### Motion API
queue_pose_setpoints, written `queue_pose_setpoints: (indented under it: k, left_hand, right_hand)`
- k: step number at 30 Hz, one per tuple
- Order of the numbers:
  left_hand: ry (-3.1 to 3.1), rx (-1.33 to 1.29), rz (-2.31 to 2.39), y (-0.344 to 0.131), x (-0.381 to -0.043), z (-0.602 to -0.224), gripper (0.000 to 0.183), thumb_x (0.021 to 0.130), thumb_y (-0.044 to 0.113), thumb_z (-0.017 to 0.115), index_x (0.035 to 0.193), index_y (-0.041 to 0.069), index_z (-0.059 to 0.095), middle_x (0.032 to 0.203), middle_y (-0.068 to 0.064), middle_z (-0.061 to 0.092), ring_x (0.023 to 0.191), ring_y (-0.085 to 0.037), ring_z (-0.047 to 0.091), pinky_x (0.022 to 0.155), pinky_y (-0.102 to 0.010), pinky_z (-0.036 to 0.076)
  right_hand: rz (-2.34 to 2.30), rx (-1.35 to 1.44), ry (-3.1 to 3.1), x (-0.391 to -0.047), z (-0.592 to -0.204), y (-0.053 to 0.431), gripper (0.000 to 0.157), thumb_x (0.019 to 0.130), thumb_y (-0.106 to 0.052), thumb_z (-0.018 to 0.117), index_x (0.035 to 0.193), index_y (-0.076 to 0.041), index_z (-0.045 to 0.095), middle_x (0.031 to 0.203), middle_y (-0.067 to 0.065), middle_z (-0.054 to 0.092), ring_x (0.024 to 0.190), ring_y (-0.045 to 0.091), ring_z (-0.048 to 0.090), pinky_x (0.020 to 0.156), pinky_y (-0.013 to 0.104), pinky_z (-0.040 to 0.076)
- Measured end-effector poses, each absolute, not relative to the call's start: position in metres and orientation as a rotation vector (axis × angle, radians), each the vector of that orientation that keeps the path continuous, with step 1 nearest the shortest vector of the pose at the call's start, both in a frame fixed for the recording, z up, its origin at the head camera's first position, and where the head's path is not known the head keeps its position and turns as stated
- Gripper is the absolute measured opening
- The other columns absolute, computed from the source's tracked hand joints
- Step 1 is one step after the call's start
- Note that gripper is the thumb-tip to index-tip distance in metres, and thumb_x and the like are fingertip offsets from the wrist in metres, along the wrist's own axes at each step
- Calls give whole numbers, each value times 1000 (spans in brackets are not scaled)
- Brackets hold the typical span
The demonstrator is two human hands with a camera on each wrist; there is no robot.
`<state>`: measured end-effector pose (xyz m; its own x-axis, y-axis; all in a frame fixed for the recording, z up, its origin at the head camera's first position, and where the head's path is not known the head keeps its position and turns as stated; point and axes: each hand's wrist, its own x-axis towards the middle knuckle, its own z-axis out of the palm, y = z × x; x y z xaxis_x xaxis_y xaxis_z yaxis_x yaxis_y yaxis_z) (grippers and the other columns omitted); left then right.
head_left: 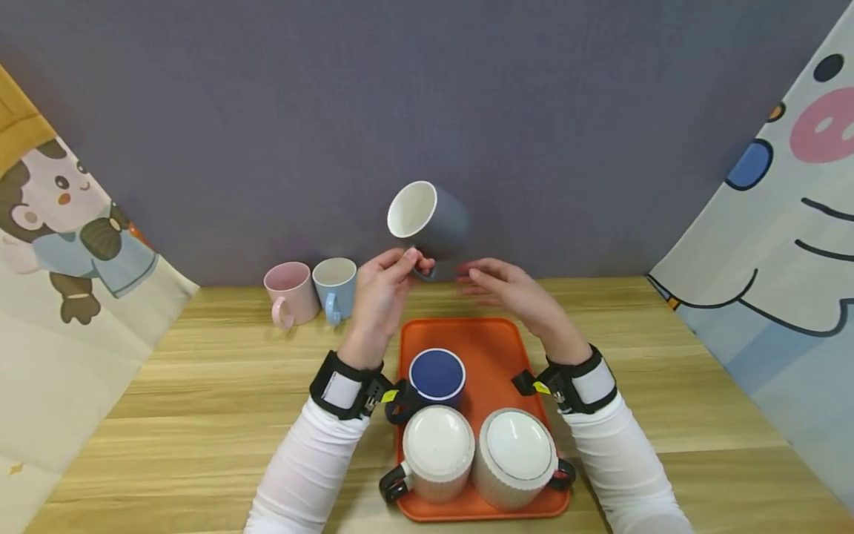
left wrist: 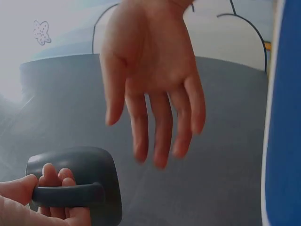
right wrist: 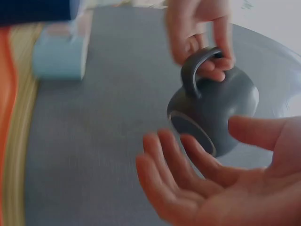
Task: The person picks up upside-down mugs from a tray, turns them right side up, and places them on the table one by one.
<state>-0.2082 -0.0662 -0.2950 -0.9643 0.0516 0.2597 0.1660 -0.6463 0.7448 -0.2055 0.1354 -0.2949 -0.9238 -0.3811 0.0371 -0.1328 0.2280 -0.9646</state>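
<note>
A dark grey mug with a white inside is held in the air, tilted, its mouth facing up and left. My left hand grips it by the handle, fingers curled through the loop. Close to the mug's base, my right hand hovers with fingers spread and loosely bent; in the right wrist view a gap shows between most fingers and the mug. Below both hands lies an orange tray, bearing an upside-down navy mug and two upside-down whitish mugs with black handles.
Left of the tray, a pink mug and a light blue mug stand upright at the back of the wooden table. A grey wall panel rises behind them. Cartoon-printed cloths flank both sides.
</note>
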Motion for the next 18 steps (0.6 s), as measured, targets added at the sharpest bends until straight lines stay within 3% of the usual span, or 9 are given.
queue_pose_setpoints:
  k: [5,18]
  left_hand:
    - [-1329,-358,-2691,-74,-211,-297,24,90,-9,53,73,3,67,65,-5,67,65,-14,66,76,-26,54]
    - [-1418,-275,-2592,-84,-217,-306,19,88,-8,59,74,4,64,66,-2,68,65,-13,67,76,-24,53]
  right_hand:
    - [-1527,-406,2803,-203,-300,136,41,100,-28,47,132,-1,49,127,19,56,116,33,55,99,48,43]
    - [-1029,-451,3311,-201,-322,150,55,98,-31,52,140,1,39,137,26,45,126,44,42,105,55,33]
